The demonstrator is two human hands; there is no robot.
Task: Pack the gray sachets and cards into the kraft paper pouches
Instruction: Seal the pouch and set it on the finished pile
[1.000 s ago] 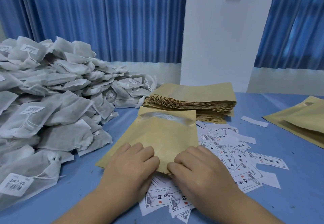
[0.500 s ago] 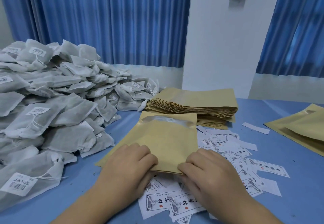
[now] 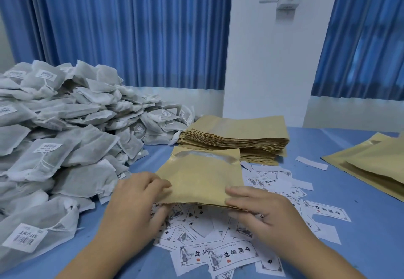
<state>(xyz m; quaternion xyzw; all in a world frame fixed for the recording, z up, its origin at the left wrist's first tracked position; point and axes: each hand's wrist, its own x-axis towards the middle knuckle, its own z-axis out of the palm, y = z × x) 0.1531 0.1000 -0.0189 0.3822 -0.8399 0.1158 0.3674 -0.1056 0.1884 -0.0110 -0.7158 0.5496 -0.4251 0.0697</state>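
Observation:
A kraft paper pouch (image 3: 201, 176) lies in front of me, its near edge lifted off the table and its mouth pointing away. My left hand (image 3: 140, 195) pinches the pouch's near left corner. My right hand (image 3: 260, 206) pinches the near right edge, fingers on top and thumb beneath. Under and around the pouch lie several white printed cards (image 3: 231, 254). A big heap of gray sachets (image 3: 65, 139) with white labels fills the left side.
A thick stack of flat kraft pouches (image 3: 236, 136) sits just behind the held one. More kraft pouches (image 3: 371, 165) lie at the right edge. The blue table (image 3: 360, 224) ends at a white wall with blue curtains.
Both hands have raised the pouch's near edge off the cards and spread apart toward its two corners. The camera tilted up a little.

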